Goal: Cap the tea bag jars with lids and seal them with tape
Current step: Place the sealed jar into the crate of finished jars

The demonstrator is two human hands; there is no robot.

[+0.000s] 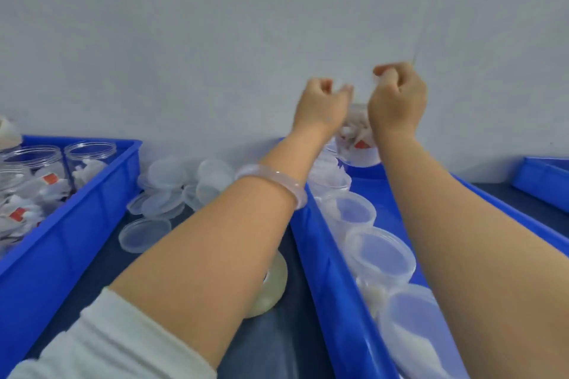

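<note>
Fingertips (347, 89) of the left hand (323, 101) were curled in and pinched against the thumb, and the right hand (397, 95) was closed the same way, both raised with their backs to the camera. Between them hung a faint translucent strip (339, 83), too blurred to make out fully; it looked like a length of clear tape held taut.

Just beyond and below the wrists was one jar (357, 135) packed with tea bags, at the far end of the right crate (326, 271). Whether it was already capped, or what it rested on, could not be told, since the hands covered its top. Nearer in that crate lay a row of capped jars (380, 251).

The tape roll (272, 286) lay on the dark table (268, 348), partly under the left forearm. Loose lids (172, 190) were heaped between the crates, and the left crate (77, 218) held open jars (90, 149) with tea bags, not yet capped.

The step in hand seemed to be sealing: a strip readied for the far jar. The next move would call for lowering the strip flat across the seam of lid and wall without letting it fold on itself, then pressing it down all along.
</note>
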